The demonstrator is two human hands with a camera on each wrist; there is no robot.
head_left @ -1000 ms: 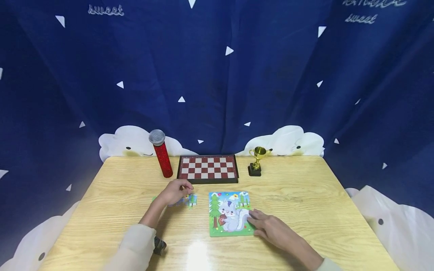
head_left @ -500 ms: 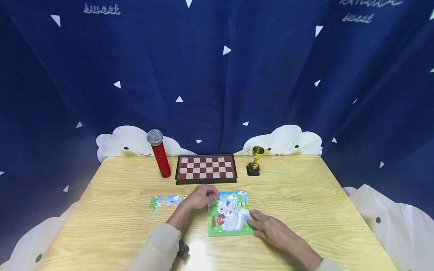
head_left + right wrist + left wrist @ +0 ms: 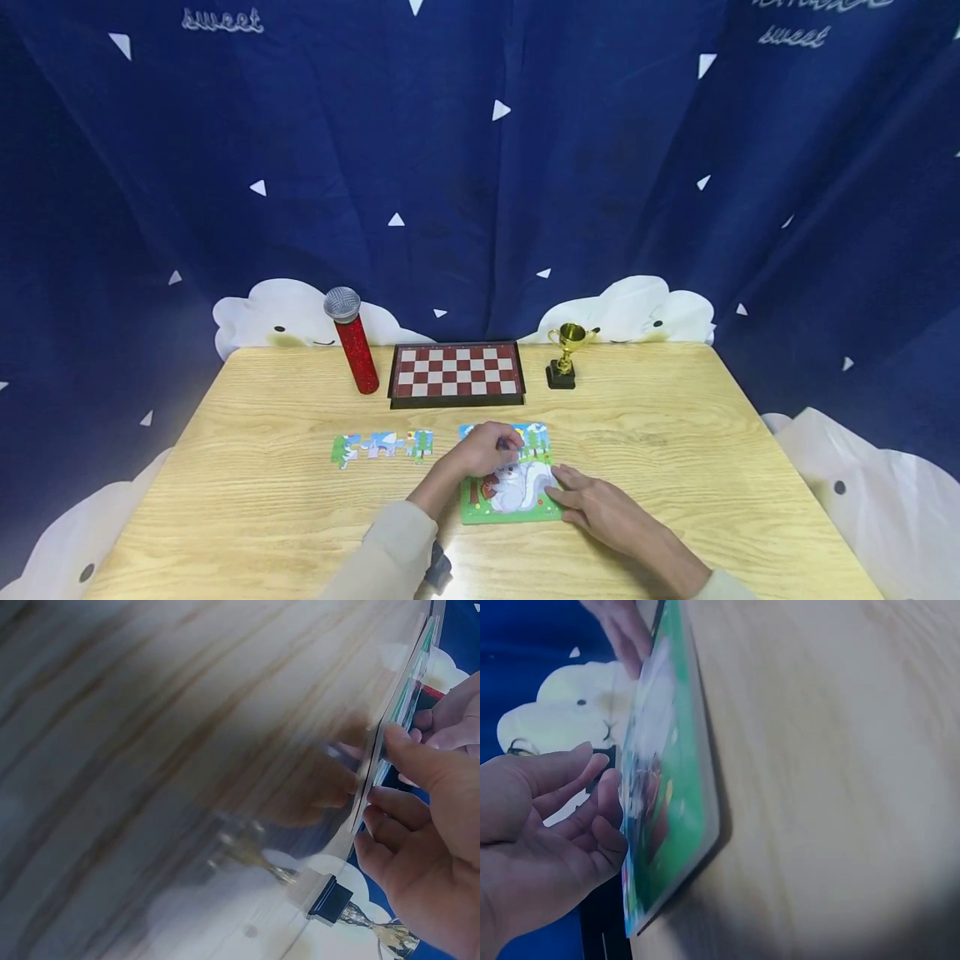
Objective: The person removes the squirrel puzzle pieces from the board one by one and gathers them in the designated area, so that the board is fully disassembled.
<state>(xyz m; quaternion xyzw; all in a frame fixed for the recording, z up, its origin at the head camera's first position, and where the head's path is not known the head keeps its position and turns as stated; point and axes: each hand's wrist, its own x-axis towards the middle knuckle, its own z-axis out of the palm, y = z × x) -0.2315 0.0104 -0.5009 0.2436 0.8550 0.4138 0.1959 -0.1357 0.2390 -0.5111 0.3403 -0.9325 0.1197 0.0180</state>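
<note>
A square squirrel picture board lies flat on the wooden table, its image showing a squirrel, trees and grass. My left hand hovers over its upper half, covering the squirrel's head. In the left wrist view the left hand has loosely bent fingers, thumb close to the index finger, with nothing visible between them. At the board's right edge rests my right hand, fingertips overlapping the picture. Left of the board, puzzle pieces lie in a row, showing matching green, blue and tree patterns.
Toward the back stand a red toy microphone with a silver head and a gold trophy cup on a black base. Between them lies a red-and-white checkered chessboard. Behind the table hangs a dark blue curtain.
My left hand has moved right, from over the puzzle pieces to the board's upper left and then its upper middle. The pieces now show uncovered. The right hand stays at the edge.
</note>
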